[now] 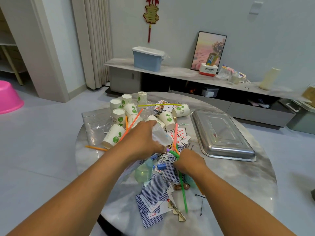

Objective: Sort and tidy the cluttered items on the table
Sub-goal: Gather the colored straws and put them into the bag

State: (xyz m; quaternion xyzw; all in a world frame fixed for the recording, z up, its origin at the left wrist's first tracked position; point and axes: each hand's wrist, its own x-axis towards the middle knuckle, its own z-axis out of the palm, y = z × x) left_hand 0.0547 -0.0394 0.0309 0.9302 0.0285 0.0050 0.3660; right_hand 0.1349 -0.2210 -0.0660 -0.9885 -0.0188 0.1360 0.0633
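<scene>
A round marble table (238, 176) holds a heap of clutter. My left hand (141, 138) grips a clear plastic cup (161, 135) above the middle of the pile. My right hand (189, 163) is curled round a green straw (183, 189) that runs down toward me. Pink and orange straws (175, 133) cross between my hands. Several white paper cups (119, 116) with green leaf prints lie tipped behind my left hand. Blue-backed playing cards (153, 198) are scattered in front, with a blue binder clip (161, 166) and a green plastic cup (144, 172).
An upturned metal tray (221, 135) lies at the table's right. A clear plastic tray (95, 123) sits at the left edge. Hair pins (202, 206) and gold hair clips (177, 212) lie near the front. Behind stands a low cabinet with a blue bin (146, 60).
</scene>
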